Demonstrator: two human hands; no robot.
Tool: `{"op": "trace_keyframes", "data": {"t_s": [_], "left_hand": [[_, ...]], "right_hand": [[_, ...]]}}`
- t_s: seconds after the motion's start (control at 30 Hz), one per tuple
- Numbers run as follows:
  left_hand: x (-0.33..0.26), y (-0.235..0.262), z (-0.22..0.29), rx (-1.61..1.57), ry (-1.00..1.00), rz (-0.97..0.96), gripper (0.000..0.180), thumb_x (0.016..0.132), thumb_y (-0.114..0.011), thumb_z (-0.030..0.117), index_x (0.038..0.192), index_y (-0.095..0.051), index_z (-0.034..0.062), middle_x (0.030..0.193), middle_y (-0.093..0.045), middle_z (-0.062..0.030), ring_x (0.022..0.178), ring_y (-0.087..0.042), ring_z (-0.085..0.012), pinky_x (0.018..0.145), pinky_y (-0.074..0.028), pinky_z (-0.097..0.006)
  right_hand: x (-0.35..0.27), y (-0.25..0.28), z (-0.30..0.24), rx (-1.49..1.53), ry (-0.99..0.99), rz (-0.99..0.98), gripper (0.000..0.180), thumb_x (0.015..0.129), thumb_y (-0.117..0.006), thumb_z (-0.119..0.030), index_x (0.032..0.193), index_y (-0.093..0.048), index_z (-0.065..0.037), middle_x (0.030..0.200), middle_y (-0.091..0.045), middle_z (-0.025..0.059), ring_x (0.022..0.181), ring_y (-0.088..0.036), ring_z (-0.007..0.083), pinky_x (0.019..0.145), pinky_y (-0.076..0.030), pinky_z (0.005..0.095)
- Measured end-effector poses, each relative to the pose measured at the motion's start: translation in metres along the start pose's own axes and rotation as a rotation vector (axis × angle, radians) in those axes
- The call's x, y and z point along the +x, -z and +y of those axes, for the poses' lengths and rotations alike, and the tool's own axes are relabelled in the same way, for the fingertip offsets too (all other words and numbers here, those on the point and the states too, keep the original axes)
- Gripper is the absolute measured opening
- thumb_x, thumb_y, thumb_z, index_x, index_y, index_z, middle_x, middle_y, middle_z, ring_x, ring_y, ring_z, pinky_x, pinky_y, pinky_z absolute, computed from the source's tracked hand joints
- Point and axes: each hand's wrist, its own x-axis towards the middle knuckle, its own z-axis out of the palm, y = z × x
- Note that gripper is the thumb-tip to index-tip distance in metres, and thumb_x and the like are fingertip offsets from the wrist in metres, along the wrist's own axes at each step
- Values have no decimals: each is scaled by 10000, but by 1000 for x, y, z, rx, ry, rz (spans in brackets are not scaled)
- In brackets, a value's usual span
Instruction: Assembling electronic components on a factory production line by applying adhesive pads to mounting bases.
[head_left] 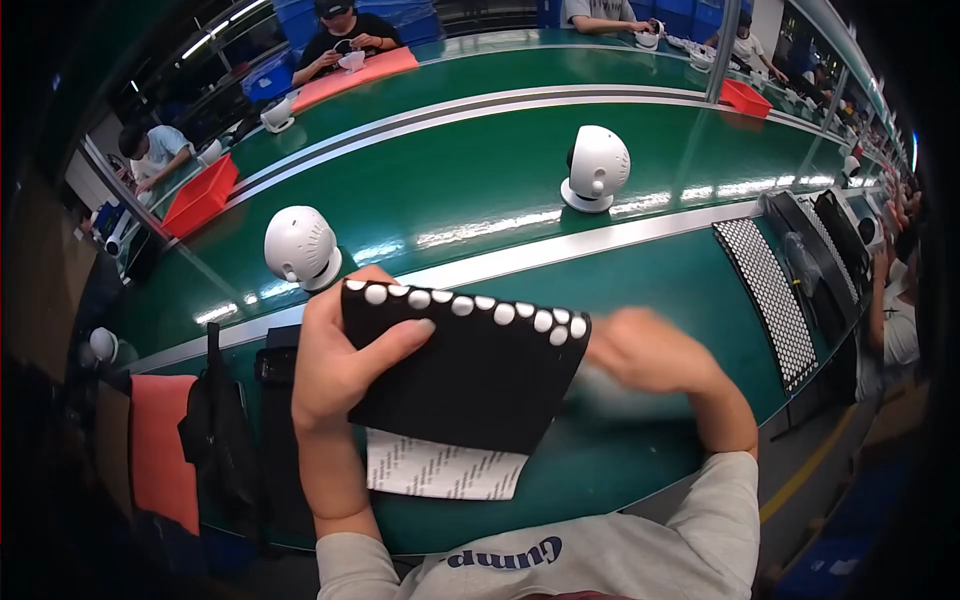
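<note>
My left hand is closed on the left edge of a black sheet, with the thumb lying across its front. Rows of round white dots run along the sheet's upper edge. Below its lower edge shows a printed white backing. At the sheet's right edge is my right hand, its fingers curled but smeared by motion and partly hidden. Whether it grips the sheet or something small cannot be made out. A pale blur hangs just under that hand.
Two white rounded devices on round bases, one at left and one farther right, stand on the green conveyor. White-dotted black sheets lie at right. A black pouch and pink mat are at left. People work opposite.
</note>
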Motion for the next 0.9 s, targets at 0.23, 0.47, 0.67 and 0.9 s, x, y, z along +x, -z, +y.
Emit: {"op": "trace_keyframes", "data": {"t_s": [0.23,0.47,0.67,0.9], "left_hand": [[3,-12,0,-45,6,165,148,720,-639,27,827,-538,14,769,-572,-6,724,-526,-67,663,-423,-197],[7,-11,1,-27,-19,8,329,656,-681,-23,963,-563,2,845,-601,-36,772,-556,-86,693,-447,-213],[7,-9,-1,-152,70,15,169,685,-661,-21,843,-600,-18,753,-618,-46,664,-575,-82,606,-469,-199],[6,-10,-9,-39,61,26,120,716,-648,11,824,-612,-29,731,-624,-43,628,-575,-77,561,-461,-190]], "right_hand": [[25,-11,-43,514,529,503,391,693,-707,-161,990,-490,-29,844,-557,54,685,-525,115,610,-426,228],[27,-10,-39,885,430,359,149,714,-661,-29,716,-513,-12,688,-511,-2,606,-437,35,535,-347,183],[28,-11,-36,878,414,283,227,792,-610,-184,682,-534,-1,550,-465,-33,525,-405,8,448,-307,179],[32,-1,-30,647,377,182,130,745,-638,-138,736,-573,-25,587,-490,-15,543,-414,43,479,-306,200]]}}
